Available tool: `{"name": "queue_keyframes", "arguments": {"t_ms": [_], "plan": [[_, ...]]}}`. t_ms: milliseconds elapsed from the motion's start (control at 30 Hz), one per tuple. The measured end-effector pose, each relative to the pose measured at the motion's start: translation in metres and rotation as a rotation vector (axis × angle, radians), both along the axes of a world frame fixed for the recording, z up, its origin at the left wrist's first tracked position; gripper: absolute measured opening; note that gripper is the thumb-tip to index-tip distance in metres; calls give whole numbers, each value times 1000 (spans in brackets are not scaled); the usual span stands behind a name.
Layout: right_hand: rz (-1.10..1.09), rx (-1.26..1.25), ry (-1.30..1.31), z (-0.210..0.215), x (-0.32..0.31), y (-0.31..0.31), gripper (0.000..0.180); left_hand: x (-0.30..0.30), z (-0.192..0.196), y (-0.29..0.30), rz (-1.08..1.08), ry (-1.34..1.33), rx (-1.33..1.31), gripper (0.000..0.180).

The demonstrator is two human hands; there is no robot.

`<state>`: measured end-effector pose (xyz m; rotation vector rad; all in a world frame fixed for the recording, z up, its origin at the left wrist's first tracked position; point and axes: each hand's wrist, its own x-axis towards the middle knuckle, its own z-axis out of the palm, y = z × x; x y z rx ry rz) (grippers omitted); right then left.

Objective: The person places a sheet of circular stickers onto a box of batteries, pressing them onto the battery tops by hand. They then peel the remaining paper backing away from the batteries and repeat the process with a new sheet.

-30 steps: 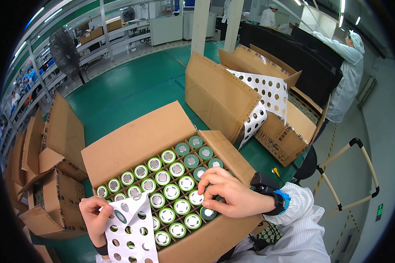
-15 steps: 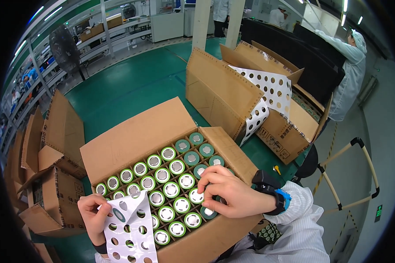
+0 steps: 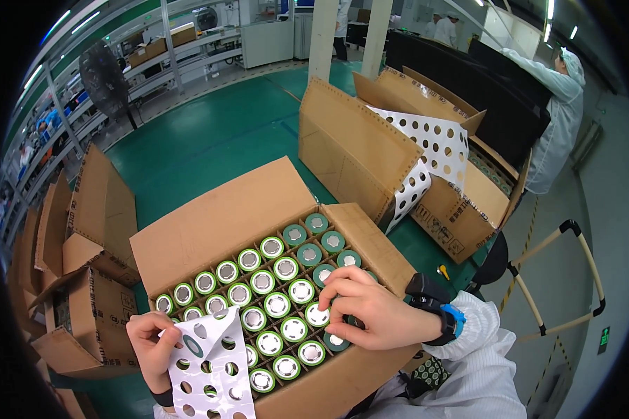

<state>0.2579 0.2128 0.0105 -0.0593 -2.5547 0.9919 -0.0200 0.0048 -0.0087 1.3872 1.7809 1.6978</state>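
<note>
My left hand pinches the upper left corner of a white sheet punched with round holes. A dark green ring sits near its folded top. The sheet overlaps the near left of an open cardboard box of upright cylindrical battery cells in cardboard dividers. Many cells have bright green rims and silver tops; those toward the right carry dark green rings. My right hand rests over the right-hand cells, thumb and forefinger curled at a silver-topped cell. Anything between those fingertips is too hidden to name.
Other open cartons stand at the left. Beyond my box, another carton has punched white sheets draped over it. A tubular frame stands at the right. A person in white is at the far right.
The box and both hands sit slightly farther right in the picture. My left hand keeps its pinch on the sheet, and my right fingers stay at the same cells.
</note>
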Motion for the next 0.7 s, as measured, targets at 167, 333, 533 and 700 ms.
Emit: {"name": "queue_keyframes", "arguments": {"t_ms": [167,333,533,700], "plan": [[1,6,5,-1,0,0,15,1,0,2,9,-19,24,18],[17,30,16,2,-1,-1,15,2,1,1,-2,-42,17,18],[-17,162,48,6,3,-8,11,0,2,3,-33,-8,23,16],[-209,581,48,8,7,-18,19,1,2,1,-16,-24,16,16]]}}
